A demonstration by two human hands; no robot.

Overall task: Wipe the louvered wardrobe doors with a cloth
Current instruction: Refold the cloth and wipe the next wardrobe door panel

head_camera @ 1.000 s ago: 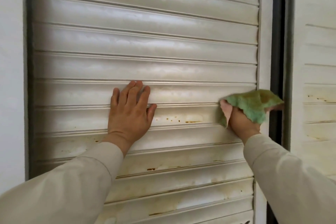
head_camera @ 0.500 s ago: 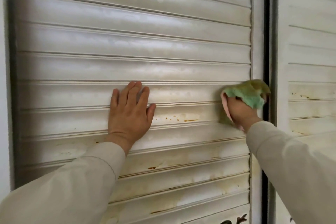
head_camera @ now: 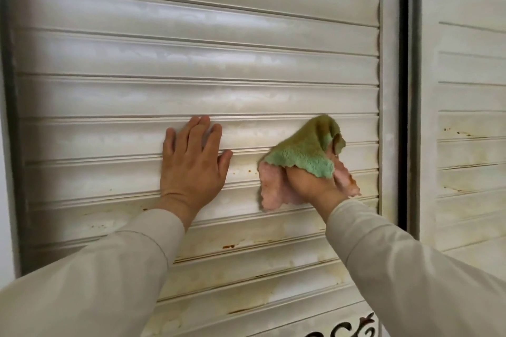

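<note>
Head view: left hand point(head_camera: 191, 164) flat on louvered door point(head_camera: 191, 49), right hand point(head_camera: 309, 183) (grip closed) around cloth point(head_camera: 304, 153).

Long beige sleeves point(head_camera: 115, 268), ribbed cuffs, both arms

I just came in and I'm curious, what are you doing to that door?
A person is cleaning a white slatted wardrobe door. The right hand grips a green and pink cloth against the slats, near the door's right edge. The left hand lies flat on the door. Brown stains show on the lower slats.
</note>
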